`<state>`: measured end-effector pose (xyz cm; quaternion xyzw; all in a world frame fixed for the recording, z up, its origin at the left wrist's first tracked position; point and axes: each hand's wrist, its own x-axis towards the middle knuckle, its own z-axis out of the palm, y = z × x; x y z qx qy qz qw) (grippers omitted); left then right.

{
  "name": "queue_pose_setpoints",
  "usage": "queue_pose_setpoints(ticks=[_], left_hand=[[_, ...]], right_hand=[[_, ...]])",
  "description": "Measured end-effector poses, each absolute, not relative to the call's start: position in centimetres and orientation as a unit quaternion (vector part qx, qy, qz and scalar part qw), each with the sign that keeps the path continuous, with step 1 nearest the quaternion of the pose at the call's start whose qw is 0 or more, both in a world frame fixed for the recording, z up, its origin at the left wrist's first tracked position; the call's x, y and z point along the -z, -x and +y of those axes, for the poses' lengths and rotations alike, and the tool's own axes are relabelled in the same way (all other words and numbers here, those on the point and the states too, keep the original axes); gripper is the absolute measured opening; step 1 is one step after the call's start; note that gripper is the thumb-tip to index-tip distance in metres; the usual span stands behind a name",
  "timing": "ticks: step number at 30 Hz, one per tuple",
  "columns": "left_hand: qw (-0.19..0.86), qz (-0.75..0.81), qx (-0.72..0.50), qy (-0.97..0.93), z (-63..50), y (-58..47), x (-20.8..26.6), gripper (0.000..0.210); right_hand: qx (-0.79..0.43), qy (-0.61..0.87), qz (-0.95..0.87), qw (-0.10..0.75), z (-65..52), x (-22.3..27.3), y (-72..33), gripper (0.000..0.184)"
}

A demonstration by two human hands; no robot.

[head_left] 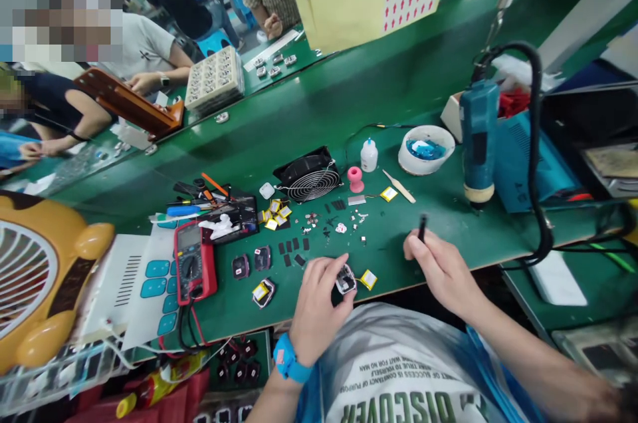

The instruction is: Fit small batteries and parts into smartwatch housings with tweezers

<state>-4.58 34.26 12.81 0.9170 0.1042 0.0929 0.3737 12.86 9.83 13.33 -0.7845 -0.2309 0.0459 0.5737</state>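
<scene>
My left hand, with a blue band on the wrist, pinches a small open device housing at the table's front edge. A yellow-and-silver battery lies beside the housing on its right, joined to it by a wire. My right hand is closed around a slim black tool, apart from the housing. Only the tool's dark end shows, so its kind is unclear. Left of my left hand lie another housing with a battery and two dark housings, one of them a squarish case.
Small black pads and tiny parts lie mid-table, before several batteries and a fan. A red multimeter stands left. At right, a blue electric screwdriver hangs near a white bowl. Other people sit across the bench.
</scene>
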Motion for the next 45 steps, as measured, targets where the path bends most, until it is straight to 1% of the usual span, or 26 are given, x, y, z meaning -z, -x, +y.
queue_pose_setpoints(ticks=[2, 4, 6, 7, 9, 10, 12, 14, 18, 22, 24, 27, 30, 31, 32, 34, 36, 37, 39, 42, 45], left_hand=[[0.474, 0.200, -0.077, -0.854, 33.9, 5.1, -13.1, 0.056], [0.615, 0.281, -0.050, -0.736, 33.6, 5.6, -13.7, 0.054], [0.744, 0.332, -0.010, -0.579, 33.1, 6.0, -14.4, 0.061], [0.789, 0.348, 0.013, -0.506, 32.8, 6.1, -14.8, 0.064], [0.838, 0.364, 0.043, -0.403, 31.8, 6.3, -15.4, 0.067], [0.850, 0.365, 0.053, -0.377, 31.3, 6.4, -15.6, 0.067], [0.862, 0.354, 0.056, -0.359, 30.3, 6.6, -15.6, 0.066], [0.865, 0.340, 0.052, -0.365, 29.5, 6.8, -15.4, 0.065], [0.867, 0.313, 0.056, -0.384, 28.6, 7.0, -14.9, 0.065], [0.880, 0.307, 0.061, -0.357, 28.2, 6.7, -15.0, 0.066], [0.877, 0.315, 0.056, -0.359, 28.1, 6.6, -15.3, 0.063], [0.858, 0.291, 0.031, -0.422, 28.3, 6.4, -15.4, 0.053], [0.830, 0.246, 0.014, -0.500, 28.7, 6.4, -15.4, 0.044], [0.824, 0.245, 0.007, -0.511, 28.8, 6.4, -15.4, 0.043], [0.824, 0.254, 0.005, -0.507, 28.8, 6.4, -15.4, 0.042], [0.839, 0.293, 0.012, -0.458, 28.8, 6.4, -15.5, 0.045], [0.863, 0.331, 0.040, -0.379, 28.7, 6.3, -15.8, 0.054], [0.873, 0.341, 0.053, -0.344, 28.6, 6.2, -15.9, 0.060], [0.886, 0.347, 0.067, -0.301, 28.4, 6.0, -16.3, 0.066], [0.903, 0.322, 0.094, -0.269, 28.1, 5.7, -16.6, 0.064], [0.907, 0.312, 0.105, -0.263, 28.0, 5.6, -16.6, 0.068]], right_hand=[[-0.017, 0.804, -0.227, 0.550, 9.0, -13.1, -14.2, 0.075], [0.034, 0.827, -0.234, 0.511, 8.4, -13.0, -14.9, 0.066], [0.098, 0.837, -0.268, 0.467, 8.3, -13.1, -14.5, 0.047], [0.118, 0.830, -0.299, 0.455, 8.5, -13.4, -13.9, 0.036], [0.105, 0.791, -0.375, 0.472, 9.1, -14.2, -12.3, 0.017], [0.073, 0.764, -0.410, 0.493, 9.6, -14.6, -11.3, 0.015], [0.016, 0.717, -0.453, 0.530, 10.5, -15.2, -9.5, 0.027], [-0.015, 0.697, -0.462, 0.548, 11.3, -15.5, -8.2, 0.038], [-0.019, 0.687, -0.462, 0.560, 11.9, -15.2, -7.4, 0.047], [0.000, 0.686, -0.483, 0.544, 11.8, -15.1, -7.6, 0.054], [0.003, 0.688, -0.485, 0.539, 11.7, -14.9, -7.7, 0.061], [0.007, 0.684, -0.478, 0.550, 11.8, -14.6, -7.6, 0.073], [-0.011, 0.672, -0.464, 0.577, 11.7, -14.4, -7.6, 0.084], [-0.027, 0.668, -0.451, 0.591, 11.6, -14.4, -7.7, 0.085], [-0.045, 0.666, -0.430, 0.607, 11.5, -14.3, -7.8, 0.081], [-0.082, 0.666, -0.371, 0.642, 11.3, -14.0, -8.0, 0.062], [-0.118, 0.665, -0.314, 0.668, 11.3, -13.6, -8.1, 0.041], [-0.141, 0.661, -0.292, 0.677, 11.3, -13.3, -8.0, 0.035], [-0.200, 0.637, -0.264, 0.696, 11.5, -12.9, -7.7, 0.032], [-0.283, 0.584, -0.225, 0.727, 12.0, -12.7, -7.3, 0.030], [-0.313, 0.558, -0.214, 0.738, 12.5, -13.3, -7.5, 0.029]])
